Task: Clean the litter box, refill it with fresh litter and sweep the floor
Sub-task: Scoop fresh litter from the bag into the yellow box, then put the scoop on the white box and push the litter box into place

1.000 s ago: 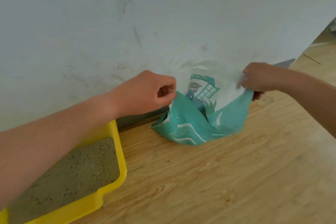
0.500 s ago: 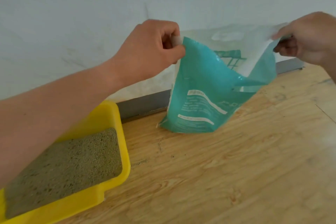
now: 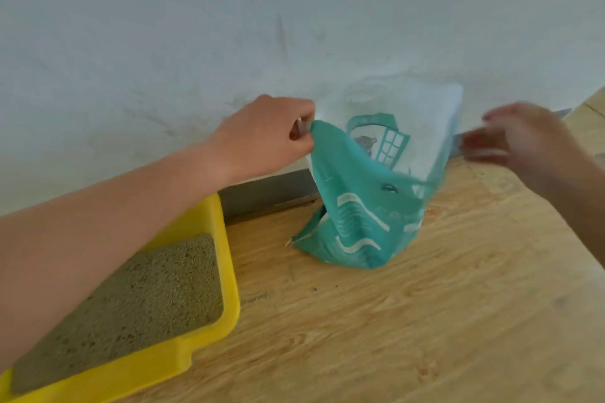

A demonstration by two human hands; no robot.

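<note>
A teal and white litter bag (image 3: 366, 206) stands on the wooden floor against the wall, its top open. My left hand (image 3: 265, 134) pinches the bag's top left corner. My right hand (image 3: 520, 141) is blurred, to the right of the bag's top edge and apart from it, fingers spread. The yellow litter box (image 3: 226, 271) sits at lower left, filled with grey-brown litter (image 3: 137, 298); my left forearm crosses above it.
A pale scuffed wall (image 3: 294, 26) with a grey baseboard (image 3: 262, 190) runs behind the bag. A few litter grains (image 3: 314, 288) lie on the wooden floor (image 3: 425, 321) between box and bag.
My right hand has let go of the bag's top right corner and moved away to the right. The bag's top has sunk lower while my left hand keeps its pinch.
</note>
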